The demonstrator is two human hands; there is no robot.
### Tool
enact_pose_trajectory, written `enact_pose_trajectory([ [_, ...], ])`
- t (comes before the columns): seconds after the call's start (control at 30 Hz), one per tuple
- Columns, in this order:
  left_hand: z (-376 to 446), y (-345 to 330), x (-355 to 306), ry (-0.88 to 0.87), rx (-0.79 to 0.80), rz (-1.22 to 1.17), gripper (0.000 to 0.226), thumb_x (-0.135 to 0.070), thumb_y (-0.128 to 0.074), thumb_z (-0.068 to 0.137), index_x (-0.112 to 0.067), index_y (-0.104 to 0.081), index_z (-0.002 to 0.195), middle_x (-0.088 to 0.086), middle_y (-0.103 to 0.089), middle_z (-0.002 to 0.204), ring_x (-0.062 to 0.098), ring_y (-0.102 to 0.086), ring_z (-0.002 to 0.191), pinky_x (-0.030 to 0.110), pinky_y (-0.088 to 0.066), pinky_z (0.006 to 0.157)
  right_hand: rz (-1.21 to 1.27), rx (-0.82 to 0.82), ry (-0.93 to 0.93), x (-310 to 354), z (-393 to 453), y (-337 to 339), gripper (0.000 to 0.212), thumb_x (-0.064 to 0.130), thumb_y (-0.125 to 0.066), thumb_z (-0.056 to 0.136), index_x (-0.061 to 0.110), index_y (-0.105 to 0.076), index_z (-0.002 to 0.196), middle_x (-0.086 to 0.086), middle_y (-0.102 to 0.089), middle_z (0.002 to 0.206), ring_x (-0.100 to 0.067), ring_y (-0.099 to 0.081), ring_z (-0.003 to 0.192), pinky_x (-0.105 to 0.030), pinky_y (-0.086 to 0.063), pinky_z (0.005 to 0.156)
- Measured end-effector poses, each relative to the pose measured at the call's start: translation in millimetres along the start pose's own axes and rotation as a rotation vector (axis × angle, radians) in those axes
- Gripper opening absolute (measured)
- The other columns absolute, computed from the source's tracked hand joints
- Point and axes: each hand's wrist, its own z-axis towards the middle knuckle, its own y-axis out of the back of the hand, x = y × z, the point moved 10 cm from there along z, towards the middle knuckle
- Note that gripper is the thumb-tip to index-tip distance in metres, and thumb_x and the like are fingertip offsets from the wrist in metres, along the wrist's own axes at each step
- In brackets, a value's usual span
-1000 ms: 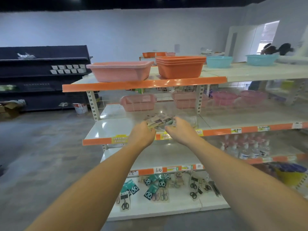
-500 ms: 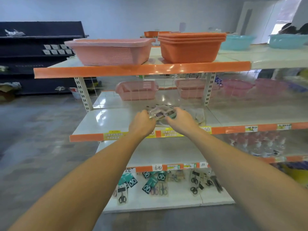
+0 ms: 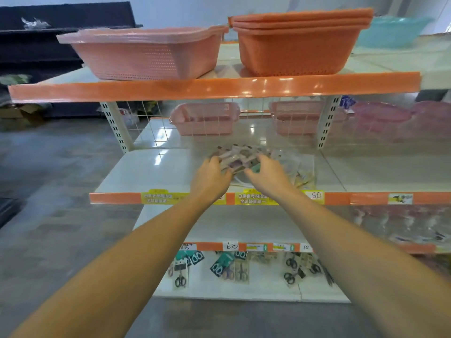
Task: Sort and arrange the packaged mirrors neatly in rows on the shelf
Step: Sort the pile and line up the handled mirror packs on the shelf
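Left hand [image 3: 210, 178] and right hand [image 3: 267, 175], both with curled fingers, grip a fanned bundle of packaged mirrors [image 3: 238, 158] between them just above the white middle shelf [image 3: 151, 172]. More packets [image 3: 301, 170] lie just right of them.

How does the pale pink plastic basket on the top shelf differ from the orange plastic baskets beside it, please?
The pale pink perforated plastic basket is lighter and sits lower; the orange perforated plastic baskets are darker, taller, and visibly a nested stack with several rims. Both are rectangular, upright and rest on the top shelf.
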Motion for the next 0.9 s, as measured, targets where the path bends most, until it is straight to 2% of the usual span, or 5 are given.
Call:
enact_pose_trajectory([
  [0.07, 10.3, -5.5, 3.4, -0.011, 0.000, -0.001, 0.044, -0.036, -0.049, 0.091, -0.014, -0.050, 0.129, 0.006, -0.051, 0.134, 0.029, -0.055, 0.113, 0.042, -0.049, 0.091, 0.017, -0.003, -0.002, -6.5, 6.9, -6.8, 0.046, 0.040, -0.056, 0.088, 0.019, -0.052, 0.130, -0.006, -0.066, 0.106, -0.026, -0.063, 0.079, -0.040, -0.054, 0.074],
  [0.2, 33.1, -19.6, 15.2, -0.028, 0.011, -0.015, 0.044, -0.036, -0.050, 0.091, -0.016, -0.049, 0.130, 0.008, -0.054, 0.130, 0.031, -0.055, 0.112, 0.041, -0.048, 0.091, -0.003, -0.038, 0.003, -11.8, 22.0, -19.0, 0.049, 0.037, -0.056, 0.090, 0.019, -0.048, 0.135, -0.007, -0.060, 0.126, -0.026, -0.061, 0.098, -0.033, -0.046, 0.077],
  [0.33, 59.9, -26.9, 27.2, -0.081, 0.006, -0.022, 0.042, -0.033, -0.051, 0.092, -0.015, -0.049, 0.130, 0.008, -0.054, 0.128, 0.029, -0.054, 0.111, 0.034, -0.043, 0.084, -0.033, -0.055, -0.059, -17.0, 43.7, -32.3, 0.049, 0.038, -0.056, 0.093, 0.022, -0.046, 0.138, 0.000, -0.057, 0.126, -0.024, -0.054, 0.113, -0.029, -0.033, 0.075],
  [0.5, 95.5, -36.3, 39.6, -0.189, 0.027, 0.042, 0.043, -0.031, -0.051, 0.093, -0.012, -0.049, 0.130, 0.011, -0.050, 0.131, 0.033, -0.051, 0.114, 0.037, -0.044, 0.088, -0.010, -0.097, -0.087, -22.7, 75.6, -50.7, 0.045, 0.036, -0.061, 0.088, 0.019, -0.053, 0.129, -0.003, -0.063, 0.119, -0.027, -0.059, 0.109, -0.036, -0.048, 0.083],
  [0.9, 138.8, -92.2, 45.0, -0.270, 0.152, 0.258, 0.048, -0.036, -0.049, 0.092, -0.018, -0.043, 0.136, 0.009, -0.041, 0.141, 0.029, -0.044, 0.126, 0.038, -0.043, 0.092, -0.186, -0.081, -0.058, -58.6, 118.1, -56.6, 0.058, 0.046, -0.061, 0.084, 0.017, -0.053, 0.133, -0.011, -0.056, 0.130, -0.033, -0.052, 0.118, -0.045, -0.047, 0.096],
])
